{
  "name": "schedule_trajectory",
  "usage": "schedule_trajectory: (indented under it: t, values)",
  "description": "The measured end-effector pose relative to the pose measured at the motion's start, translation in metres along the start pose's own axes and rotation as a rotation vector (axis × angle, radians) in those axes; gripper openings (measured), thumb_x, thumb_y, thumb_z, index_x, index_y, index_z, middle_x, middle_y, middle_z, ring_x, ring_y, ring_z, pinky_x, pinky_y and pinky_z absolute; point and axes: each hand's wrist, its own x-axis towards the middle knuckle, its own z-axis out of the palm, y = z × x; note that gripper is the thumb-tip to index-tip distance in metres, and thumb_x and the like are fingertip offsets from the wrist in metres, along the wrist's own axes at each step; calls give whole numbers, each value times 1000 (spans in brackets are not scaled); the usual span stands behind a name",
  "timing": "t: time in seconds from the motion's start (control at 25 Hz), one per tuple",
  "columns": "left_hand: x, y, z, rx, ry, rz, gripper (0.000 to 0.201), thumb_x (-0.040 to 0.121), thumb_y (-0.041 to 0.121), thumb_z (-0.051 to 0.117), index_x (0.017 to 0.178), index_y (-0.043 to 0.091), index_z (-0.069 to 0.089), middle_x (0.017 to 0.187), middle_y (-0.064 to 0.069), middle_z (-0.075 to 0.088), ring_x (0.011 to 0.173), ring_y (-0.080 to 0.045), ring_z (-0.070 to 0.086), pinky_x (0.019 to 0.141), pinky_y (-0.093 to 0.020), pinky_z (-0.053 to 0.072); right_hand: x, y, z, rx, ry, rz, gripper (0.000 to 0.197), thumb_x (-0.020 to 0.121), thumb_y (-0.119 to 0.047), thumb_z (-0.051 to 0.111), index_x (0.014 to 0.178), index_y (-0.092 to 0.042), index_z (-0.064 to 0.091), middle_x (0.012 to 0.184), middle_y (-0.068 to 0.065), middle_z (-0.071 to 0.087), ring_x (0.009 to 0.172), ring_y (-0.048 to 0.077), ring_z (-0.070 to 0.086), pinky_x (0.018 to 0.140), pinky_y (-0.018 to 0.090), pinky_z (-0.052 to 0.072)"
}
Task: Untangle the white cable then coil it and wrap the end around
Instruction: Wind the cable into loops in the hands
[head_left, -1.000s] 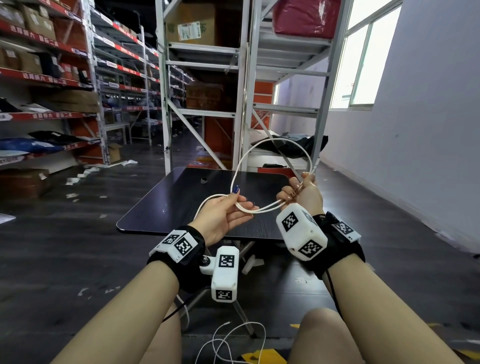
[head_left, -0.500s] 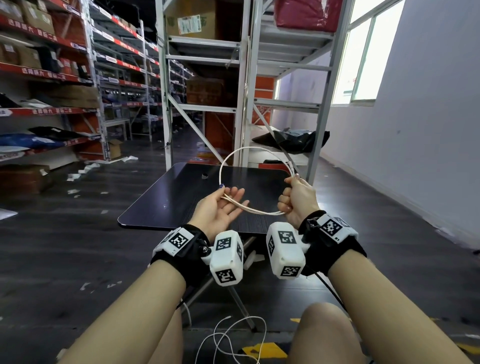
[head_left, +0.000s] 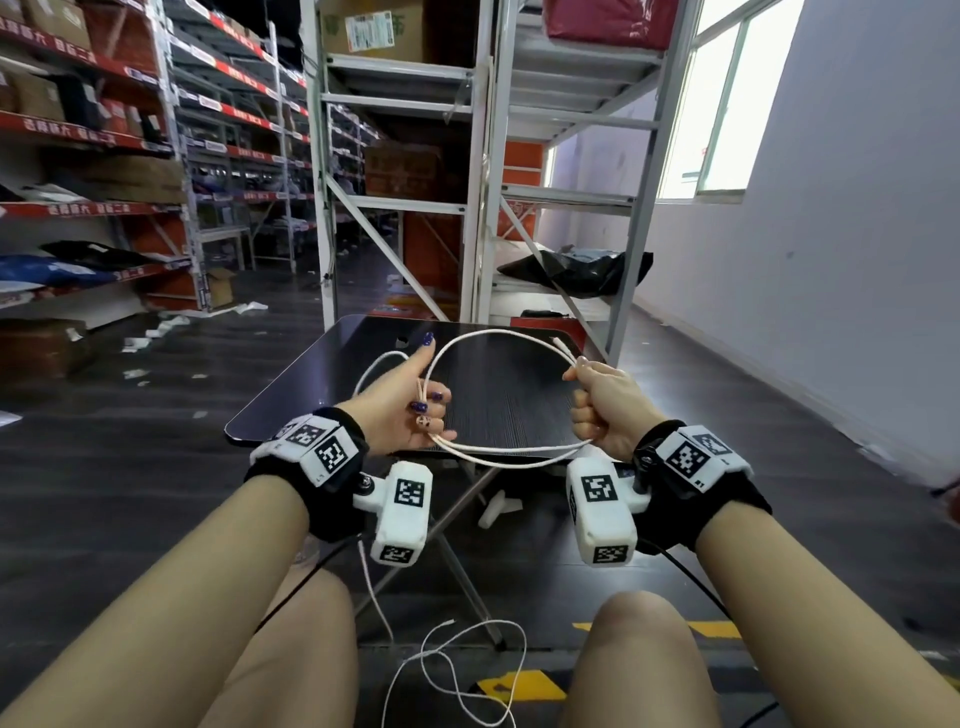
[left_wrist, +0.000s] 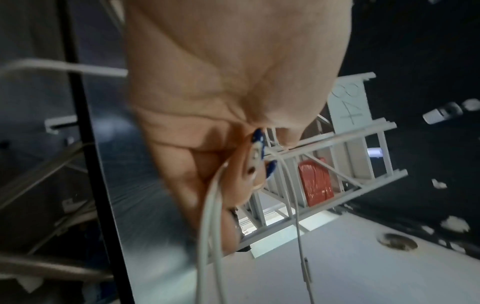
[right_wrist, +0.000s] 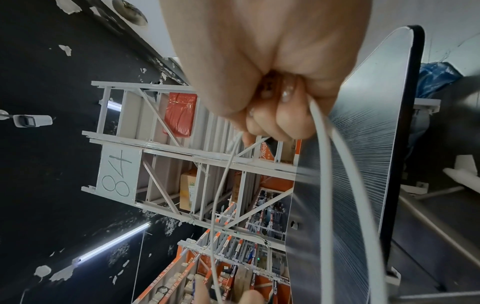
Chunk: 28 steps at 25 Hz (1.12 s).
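On the far left, red-edged shelves (head_left: 78, 208) hold cardboard boxes and dark and blue bags; an open box (head_left: 221, 286) stands on the floor by them, and what is in it cannot be seen. The left hand (head_left: 397, 405) is over the near left corner of the black table (head_left: 519, 410), thumb up, the other fingers curled in on several strands of the white cable (head_left: 498, 338). One small loop bulges out to the left of that hand. The left wrist view shows the curled fingertips (left_wrist: 255, 164) pinning the strands (left_wrist: 210, 216) to the palm. From there the cable runs right in two paths, an arch above the table and sagging strands at its near edge, both ending in the right hand (head_left: 610, 408). That hand is a fist closed round the cable, a plug end poking out at its top; the right wrist view shows the fingers (right_wrist: 288, 121) folded tight on it (right_wrist: 324, 164). Behind, grey racks (head_left: 483, 156) carry a cardboard box and a red bag on top, a black bag (head_left: 576, 267) lower right. More white cord (head_left: 457, 670) lies on the floor between the knees.
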Motion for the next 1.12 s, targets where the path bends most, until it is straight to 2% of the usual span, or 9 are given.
schedule_trajectory:
  t: [0.08,0.16,0.28,0.4,0.48,0.64,0.88,1.04,1.12]
  values:
    - [-3,4,0,142,-25,-103,66,84,74,25,55,16,37,39,6,26,32,-8,27,65,-26,47,-2,0,3,-26,-31,22,31,103,-28,33,77,-14,44,38,-8,27,28,3,20,31,10,17]
    - [-3,6,2,220,31,-87,54,93,59,31,65,14,40,39,6,29,30,-6,29,62,-25,45,-4,0,7,-50,-55,36,31,103,-28,33,76,-14,43,37,-9,27,28,3,20,30,11,16]
    - [4,8,4,229,153,88,29,100,17,34,75,9,45,53,0,40,37,-6,40,59,-27,49,-5,2,13,-151,-106,61,32,103,-28,34,76,-14,45,37,-9,28,28,3,22,31,11,17]
    - [2,19,-1,111,213,273,31,96,-4,27,74,9,44,64,-3,38,35,-3,36,38,-14,39,-4,5,16,-199,-145,81,32,103,-29,34,77,-14,47,37,-9,30,29,3,23,32,11,18]
    - [-2,27,-4,162,193,275,26,98,8,32,76,10,44,62,0,33,29,0,27,29,-11,20,-3,4,18,-160,-164,87,33,103,-29,34,76,-14,46,39,-9,28,30,2,21,32,11,17]
    - [-9,36,-4,572,134,186,39,99,41,34,69,16,41,55,3,28,29,-1,23,29,-9,13,1,2,24,-55,-159,42,35,103,-30,33,74,-14,42,39,-8,27,31,4,23,32,13,22]
    - [-12,53,-14,1019,196,340,41,98,37,32,64,17,40,48,3,33,38,-13,29,37,-17,23,3,4,20,-170,-211,-86,29,102,-21,36,79,-7,46,60,7,46,50,16,55,53,28,55]
    - [-19,70,-18,1304,377,628,27,100,27,33,89,12,52,64,7,45,61,-15,41,60,-30,28,3,5,17,-464,-311,-250,25,97,-21,49,79,-7,57,78,9,64,74,16,67,64,32,58]
    - [-24,78,-17,1365,339,736,24,100,23,36,89,13,54,65,12,46,60,-9,43,57,-25,29,7,7,17,-649,-296,-309,24,94,-25,55,75,-13,63,90,12,70,85,22,66,72,33,59]
